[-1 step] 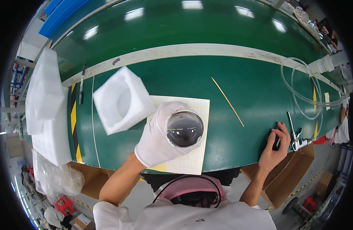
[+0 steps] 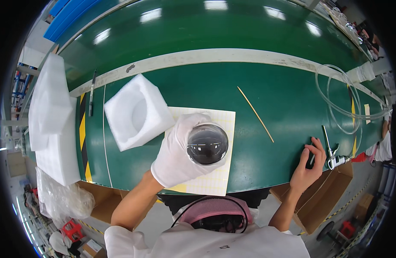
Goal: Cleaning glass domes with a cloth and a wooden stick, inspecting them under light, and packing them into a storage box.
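Note:
My left hand [image 2: 174, 159], in a white glove, is closed around a clear, shiny dome [image 2: 207, 145] with a dark inside. The dome is held over a white sheet with a yellow grid [image 2: 225, 129]. My right hand [image 2: 308, 167] is bare and rests by the table's near edge at the right. Its fingers are curled around something dark and small, mostly hidden, that I cannot make out. Just right of it lies an air blow gun [image 2: 335, 161] with a metal nozzle. To the left of the sheet stands a white foam block [image 2: 159, 103] with a round hollow.
A thin wooden stick [image 2: 255, 114] lies right of the sheet. Clear tubing [image 2: 331, 103] coils at the right. Large white foam pieces [image 2: 54, 107] and a plastic bag [image 2: 64, 198] fill the left side; a pen [image 2: 92, 94] lies nearby. A cardboard box [image 2: 324, 193] stands below the right edge.

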`<action>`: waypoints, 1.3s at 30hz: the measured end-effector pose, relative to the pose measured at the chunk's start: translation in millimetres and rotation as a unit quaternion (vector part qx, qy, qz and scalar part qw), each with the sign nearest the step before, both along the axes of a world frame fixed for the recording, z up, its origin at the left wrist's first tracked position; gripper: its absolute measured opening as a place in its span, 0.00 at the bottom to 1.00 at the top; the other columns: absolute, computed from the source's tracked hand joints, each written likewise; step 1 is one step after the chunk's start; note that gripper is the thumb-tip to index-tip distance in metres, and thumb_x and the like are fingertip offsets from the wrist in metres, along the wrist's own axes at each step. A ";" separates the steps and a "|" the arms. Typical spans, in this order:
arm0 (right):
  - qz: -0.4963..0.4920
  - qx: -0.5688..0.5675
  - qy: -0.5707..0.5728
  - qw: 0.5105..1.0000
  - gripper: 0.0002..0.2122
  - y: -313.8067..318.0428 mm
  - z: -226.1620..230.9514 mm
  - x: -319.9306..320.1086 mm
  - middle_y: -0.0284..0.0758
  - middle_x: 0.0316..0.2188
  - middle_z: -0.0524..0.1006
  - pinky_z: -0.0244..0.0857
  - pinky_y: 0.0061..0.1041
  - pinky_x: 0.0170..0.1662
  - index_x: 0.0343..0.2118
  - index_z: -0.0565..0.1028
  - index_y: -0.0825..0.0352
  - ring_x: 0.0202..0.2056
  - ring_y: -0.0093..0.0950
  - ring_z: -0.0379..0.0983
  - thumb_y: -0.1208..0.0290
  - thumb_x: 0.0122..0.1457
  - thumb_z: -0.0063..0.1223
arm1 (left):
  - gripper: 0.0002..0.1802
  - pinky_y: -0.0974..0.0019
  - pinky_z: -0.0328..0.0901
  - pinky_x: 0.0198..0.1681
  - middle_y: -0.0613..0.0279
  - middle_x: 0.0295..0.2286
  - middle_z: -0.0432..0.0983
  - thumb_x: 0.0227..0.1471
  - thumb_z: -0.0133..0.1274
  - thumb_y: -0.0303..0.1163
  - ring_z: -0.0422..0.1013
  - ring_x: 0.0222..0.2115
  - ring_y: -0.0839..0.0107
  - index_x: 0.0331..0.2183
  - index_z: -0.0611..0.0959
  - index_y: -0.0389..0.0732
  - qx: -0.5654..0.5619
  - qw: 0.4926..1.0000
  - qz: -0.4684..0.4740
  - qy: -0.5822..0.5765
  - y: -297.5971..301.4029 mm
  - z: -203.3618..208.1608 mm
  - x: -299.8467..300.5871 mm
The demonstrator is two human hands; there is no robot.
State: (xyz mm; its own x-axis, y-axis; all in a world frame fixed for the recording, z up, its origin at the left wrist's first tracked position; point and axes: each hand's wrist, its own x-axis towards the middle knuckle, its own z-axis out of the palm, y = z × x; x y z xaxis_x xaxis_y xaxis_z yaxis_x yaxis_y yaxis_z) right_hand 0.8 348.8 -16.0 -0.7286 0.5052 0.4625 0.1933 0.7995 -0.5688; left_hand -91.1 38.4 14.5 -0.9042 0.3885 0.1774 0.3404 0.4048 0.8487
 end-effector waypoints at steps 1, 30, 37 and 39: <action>0.000 -0.001 0.003 1.000 0.03 0.1 0.0 -0.1 0.41 0.50 0.80 0.59 0.36 0.63 0.36 0.78 0.71 0.58 0.40 0.72 0.81 0.61 0.53 | 0.42 0.56 0.71 0.45 0.55 0.42 0.76 0.36 0.76 0.33 0.76 0.41 0.55 0.51 0.71 0.42 0.002 1.000 0.000 0.012 0.2 -0.9 -1.1; 0.001 -0.002 0.001 1.000 0.04 2.7 -3.5 -0.2 0.41 0.51 0.80 0.59 0.36 0.64 0.36 0.78 0.72 0.58 0.39 0.71 0.79 0.62 0.53 | 0.44 0.57 0.71 0.42 0.53 0.40 0.76 0.31 0.78 0.32 0.77 0.37 0.54 0.50 0.72 0.40 0.035 0.996 -0.019 0.074 -1.6 -8.7 -5.6; -0.003 0.001 0.006 1.000 0.03 1.3 -2.4 -1.1 0.42 0.49 0.80 0.62 0.38 0.61 0.34 0.78 0.71 0.57 0.41 0.72 0.82 0.60 0.53 | 0.48 0.60 0.70 0.49 0.57 0.45 0.76 0.31 0.78 0.31 0.76 0.43 0.63 0.54 0.69 0.42 -0.004 0.999 -0.040 0.036 -5.0 -7.9 -2.6; -0.003 0.000 0.004 1.000 0.03 2.0 -2.7 -0.3 0.41 0.50 0.80 0.60 0.37 0.62 0.35 0.78 0.71 0.57 0.40 0.72 0.80 0.61 0.53 | 0.48 0.60 0.70 0.49 0.57 0.45 0.76 0.32 0.78 0.31 0.76 0.43 0.63 0.53 0.69 0.42 -0.008 0.999 -0.036 0.038 -5.3 -7.2 -2.1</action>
State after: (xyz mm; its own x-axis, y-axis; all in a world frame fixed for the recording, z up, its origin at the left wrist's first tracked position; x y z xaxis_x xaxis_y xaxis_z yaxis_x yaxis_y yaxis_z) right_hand 0.5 350.7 -18.7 -0.7220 0.5091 0.4685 0.1933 0.7986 -0.5700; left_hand -93.1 33.1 7.3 -0.8581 0.4554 0.2373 0.4317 0.3896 0.8135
